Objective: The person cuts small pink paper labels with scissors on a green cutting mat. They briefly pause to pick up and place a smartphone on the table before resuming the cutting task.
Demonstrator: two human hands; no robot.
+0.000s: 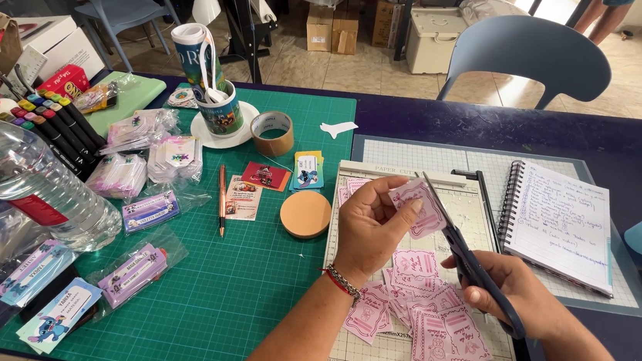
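Scissors (pixel 474 268), dark-handled, sit gripped in the right hand (pixel 512 288), blades angled up into a pink paper label (pixel 418 207) that the left hand (pixel 371 226) pinches between thumb and fingertips above the paper trimmer (pixel 461 191). More pink labels (pixel 417 307) lie scattered on the trimmer, directly beneath both hands.

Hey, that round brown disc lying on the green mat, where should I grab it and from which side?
Grip the round brown disc by its rim, coming straight down from above with fingers on opposite edges. It lies flat on the green cutting mat, so only the thin edge offers purchase. Its left side is freest; the paper trimmer crowds its right.
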